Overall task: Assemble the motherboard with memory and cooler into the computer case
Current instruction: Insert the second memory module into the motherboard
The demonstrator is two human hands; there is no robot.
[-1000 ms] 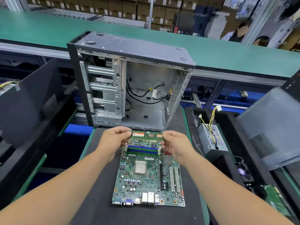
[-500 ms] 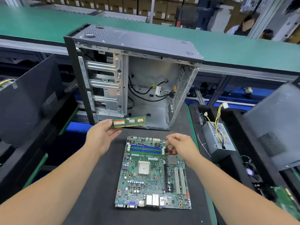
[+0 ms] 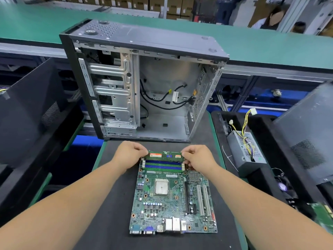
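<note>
The person's left hand (image 3: 128,154) pinches the 9 o'clock end of a green memory stick (image 3: 164,156), fingers curled tight on its edge; the right hand (image 3: 197,156) pinches the 3 o'clock end the same way. The stick stands on its long edge, level, over the blue memory slots (image 3: 163,165) at the 12 o'clock end of the motherboard (image 3: 173,199); whether it sits in a slot cannot be told. The motherboard lies flat on a dark mat (image 3: 111,213). At 12 o'clock from it, close by, the open computer case (image 3: 144,82) stands upright. A grey power supply (image 3: 243,148) with yellow wires lies at 3 o'clock, apart from the board.
</note>
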